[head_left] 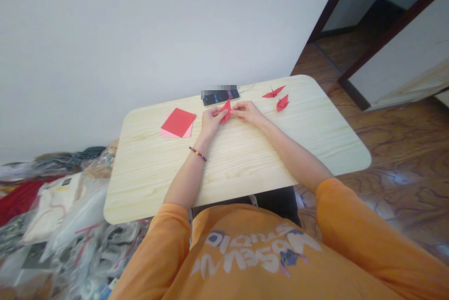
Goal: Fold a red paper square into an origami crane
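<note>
Between my hands, above the middle of the table, is a folded red origami paper [227, 110] with a pointed tip facing away from me. My left hand [211, 120] pinches its left side, thumb on top. From the right, my right hand [248, 112] has thumb and fingers pressed together at the paper's right edge. To the left lies a stack of square origami sheets [178, 122], red over pink. Two folded red paper cranes, one with spread wings [274, 92] and one more compact [282, 103], rest on the right.
A phone [220, 96] with a white cable lies at the table's back edge, just beyond my hands. The pale wooden table [147, 169] stands against a white wall. Bagged clothes [73, 216] are piled at the left, and a doorway opens at the upper right.
</note>
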A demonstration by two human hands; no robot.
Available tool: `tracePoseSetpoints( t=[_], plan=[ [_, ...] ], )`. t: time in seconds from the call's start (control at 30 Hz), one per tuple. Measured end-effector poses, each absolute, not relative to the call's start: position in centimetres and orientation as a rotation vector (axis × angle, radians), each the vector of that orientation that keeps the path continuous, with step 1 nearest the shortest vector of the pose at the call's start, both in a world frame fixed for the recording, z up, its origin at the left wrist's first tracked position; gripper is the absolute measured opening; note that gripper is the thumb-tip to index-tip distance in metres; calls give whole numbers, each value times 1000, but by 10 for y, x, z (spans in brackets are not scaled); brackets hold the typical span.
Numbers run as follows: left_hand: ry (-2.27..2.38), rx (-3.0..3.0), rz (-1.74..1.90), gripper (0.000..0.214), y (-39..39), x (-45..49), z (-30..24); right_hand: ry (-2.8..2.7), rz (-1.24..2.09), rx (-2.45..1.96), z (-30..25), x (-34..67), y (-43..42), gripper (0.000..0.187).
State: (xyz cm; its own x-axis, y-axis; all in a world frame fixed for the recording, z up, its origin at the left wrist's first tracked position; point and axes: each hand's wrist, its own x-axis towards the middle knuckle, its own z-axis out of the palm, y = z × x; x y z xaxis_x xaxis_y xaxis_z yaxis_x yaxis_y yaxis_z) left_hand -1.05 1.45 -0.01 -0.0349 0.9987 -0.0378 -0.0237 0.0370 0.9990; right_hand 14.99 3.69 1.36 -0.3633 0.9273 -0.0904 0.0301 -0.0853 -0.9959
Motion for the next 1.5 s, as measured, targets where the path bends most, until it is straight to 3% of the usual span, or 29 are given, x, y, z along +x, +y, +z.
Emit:
tracePoseSetpoints(
  t=[0.5,0.9,1.07,1.5],
  plan=[
    [1179,1148,1373,27,16,-8,-4,-1554,1453,-1086,-1,149,44,20],
    [1126,997,1518,41,14,-3,-2,-1186,1552,-955,-2,145,42,42],
    [1104,976,1490,51,14,-2,1,-1139,1524,-955,-3,145,42,40],
    [1123,977,1429,43,14,-5,0,-1195,1496,-995,1,148,43,40]
  ],
)
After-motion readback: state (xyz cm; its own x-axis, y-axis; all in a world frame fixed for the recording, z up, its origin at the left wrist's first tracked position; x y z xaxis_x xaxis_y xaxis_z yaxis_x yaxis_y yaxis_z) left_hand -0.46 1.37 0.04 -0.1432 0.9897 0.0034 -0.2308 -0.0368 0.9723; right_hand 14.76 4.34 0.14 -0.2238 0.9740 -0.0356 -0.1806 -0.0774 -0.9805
